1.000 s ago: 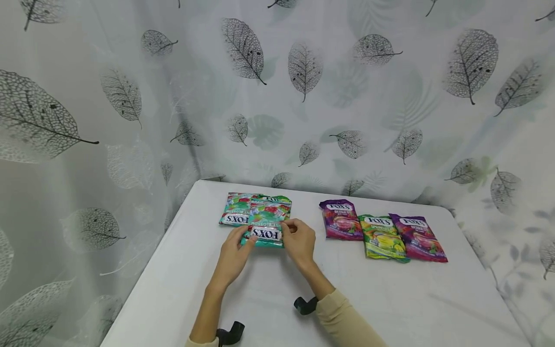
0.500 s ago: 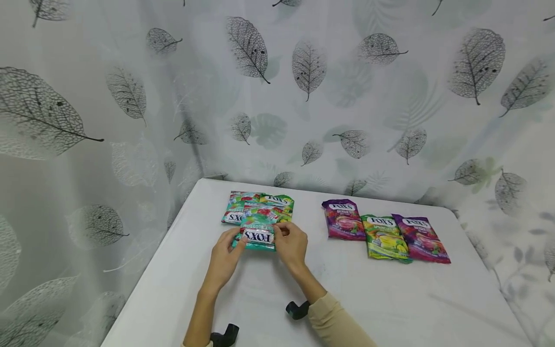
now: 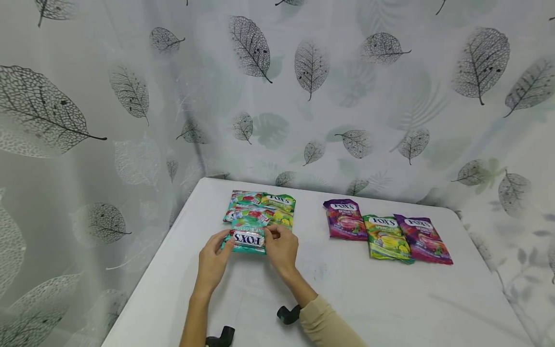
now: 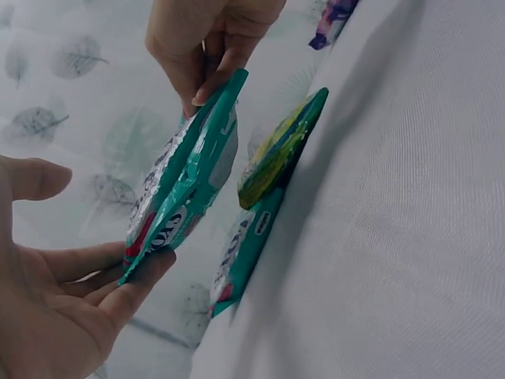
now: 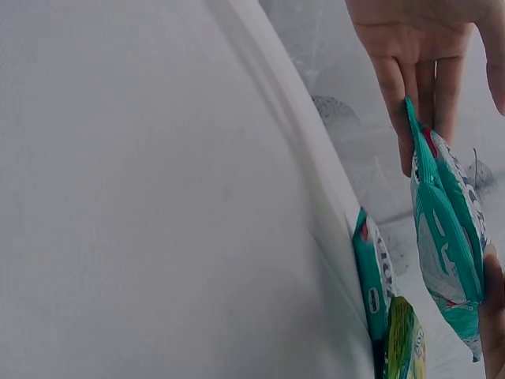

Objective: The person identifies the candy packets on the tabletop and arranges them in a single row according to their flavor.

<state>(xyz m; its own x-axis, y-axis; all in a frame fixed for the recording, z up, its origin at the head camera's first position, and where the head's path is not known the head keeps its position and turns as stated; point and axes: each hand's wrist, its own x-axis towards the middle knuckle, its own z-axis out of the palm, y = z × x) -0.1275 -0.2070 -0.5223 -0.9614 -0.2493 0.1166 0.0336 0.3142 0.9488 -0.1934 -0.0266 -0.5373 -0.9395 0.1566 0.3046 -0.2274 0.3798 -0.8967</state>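
Note:
A teal Fox's candy bag point(image 3: 248, 238), its lettering upside down, is held above the table between both hands. My right hand point(image 3: 283, 248) pinches its right edge; in the left wrist view that hand's fingers point(image 4: 201, 91) are on the bag's edge. My left hand point(image 3: 212, 262) supports the other end on extended fingers, its thumb point(image 4: 43, 180) apart from the bag in the left wrist view. Behind the held bag, another teal candy bag point(image 3: 247, 196) lies at the far left of the table, beside a yellow-green candy bag point(image 3: 281, 202). The held bag partly hides both.
To the right on the white table point(image 3: 347, 299) lie a purple Berries bag point(image 3: 346, 219), a yellow-green bag point(image 3: 387, 236) and a second purple bag point(image 3: 424, 239), side by side. A leaf-patterned curtain point(image 3: 269, 159) hangs behind the table.
Both hands have moved left and toward the person with the teal candy bag, which now appears more tilted. More of the yellow-green bag behind it shows. The bags at right lie unmoved.

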